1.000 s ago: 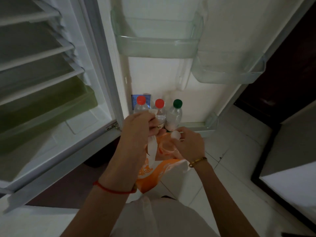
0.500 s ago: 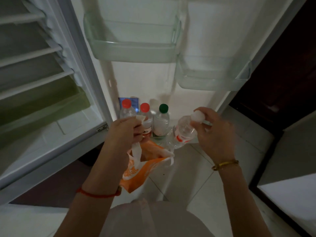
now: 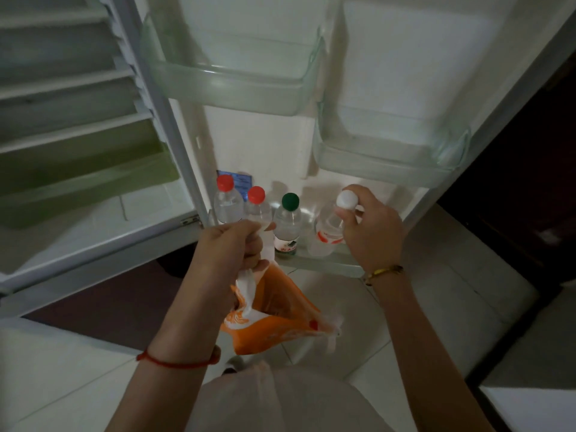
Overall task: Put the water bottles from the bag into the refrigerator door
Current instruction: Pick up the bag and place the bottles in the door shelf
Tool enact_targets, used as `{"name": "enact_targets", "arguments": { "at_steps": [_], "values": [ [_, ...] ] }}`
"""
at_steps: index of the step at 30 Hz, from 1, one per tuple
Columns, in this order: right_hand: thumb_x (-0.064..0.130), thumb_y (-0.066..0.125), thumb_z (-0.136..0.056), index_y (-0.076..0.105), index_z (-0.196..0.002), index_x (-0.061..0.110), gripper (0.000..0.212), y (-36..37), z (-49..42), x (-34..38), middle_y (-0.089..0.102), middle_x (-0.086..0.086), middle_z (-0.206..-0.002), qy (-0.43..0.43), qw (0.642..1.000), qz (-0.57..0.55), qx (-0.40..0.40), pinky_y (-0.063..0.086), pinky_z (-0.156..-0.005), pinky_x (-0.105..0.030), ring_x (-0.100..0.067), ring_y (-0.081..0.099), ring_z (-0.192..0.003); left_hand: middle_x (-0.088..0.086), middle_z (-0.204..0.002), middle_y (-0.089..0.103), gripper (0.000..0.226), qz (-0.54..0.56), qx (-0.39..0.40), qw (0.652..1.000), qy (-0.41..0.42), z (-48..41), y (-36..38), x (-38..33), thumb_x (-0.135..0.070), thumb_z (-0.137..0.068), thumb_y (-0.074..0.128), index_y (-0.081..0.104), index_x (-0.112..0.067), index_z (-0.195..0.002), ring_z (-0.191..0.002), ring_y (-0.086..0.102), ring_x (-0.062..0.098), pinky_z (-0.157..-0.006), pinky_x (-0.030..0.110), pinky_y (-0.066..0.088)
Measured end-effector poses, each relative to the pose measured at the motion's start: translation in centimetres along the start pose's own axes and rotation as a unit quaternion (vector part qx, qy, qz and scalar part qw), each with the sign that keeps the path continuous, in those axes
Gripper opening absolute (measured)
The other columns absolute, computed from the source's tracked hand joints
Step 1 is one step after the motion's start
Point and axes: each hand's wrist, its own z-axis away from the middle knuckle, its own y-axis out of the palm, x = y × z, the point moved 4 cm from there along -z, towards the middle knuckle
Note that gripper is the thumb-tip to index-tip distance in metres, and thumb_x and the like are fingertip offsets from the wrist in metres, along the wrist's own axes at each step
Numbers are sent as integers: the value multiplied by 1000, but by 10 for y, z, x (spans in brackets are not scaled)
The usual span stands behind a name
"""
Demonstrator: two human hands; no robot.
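My right hand (image 3: 369, 226) grips a clear water bottle with a white cap (image 3: 327, 229) by its neck, holding it upright in the bottom shelf of the refrigerator door (image 3: 330, 266), right of three standing bottles. Those are two with red caps (image 3: 227, 201) (image 3: 257, 204) and one with a green cap (image 3: 288, 219). My left hand (image 3: 230, 247) holds up the white handles of an orange and white plastic bag (image 3: 274, 319), which hangs open below it in front of the door.
Two empty clear door bins sit higher up, one at upper left (image 3: 233, 85) and one at right (image 3: 386, 151). The open refrigerator body with shelves and a green drawer (image 3: 84, 182) is at left. Pale floor tiles lie below; dark furniture stands at right.
My right hand lifted the white-capped bottle out of the bag and carried it right and forward into the bottom door shelf. My left hand kept holding the bag.
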Motion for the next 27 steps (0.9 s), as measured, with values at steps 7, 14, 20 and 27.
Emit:
{"name": "enact_targets", "arguments": {
  "at_steps": [7,14,20,27],
  "values": [
    [38,61,-89,62,-110,20,27,31,-15,-6,71,-7,-88,-30,997,39,61,36,-63,-26,-28,66,-83,-5,-44,33,64,-11,-27,1000,-2,5,16,6,-11,-97,46,60,-14,-34,-33,30,4,-42,17,42],
    [41,59,-91,60,-111,20,29,44,-12,-16,71,-4,-91,-26,994,51,88,40,-65,-26,-25,67,-84,-6,-43,33,65,4,-39,999,1,6,24,9,-11,-96,45,60,-15,-33,-38,28,7,-57,28,37],
    [44,64,-87,56,-122,20,43,43,-13,-24,70,-1,-111,-2,993,-32,118,46,-75,-26,-22,66,-99,-5,-45,34,55,19,-42,999,-1,8,27,11,-12,-96,47,64,-14,-44,-36,30,5,-57,28,35],
    [40,53,-90,59,-65,10,39,35,32,-35,63,-4,-59,-52,983,-126,127,52,-53,-32,-20,59,-53,-7,-43,33,32,-4,-53,998,13,14,32,11,-12,-96,46,66,-11,-72,-35,29,4,-47,20,38]
  ]
}}
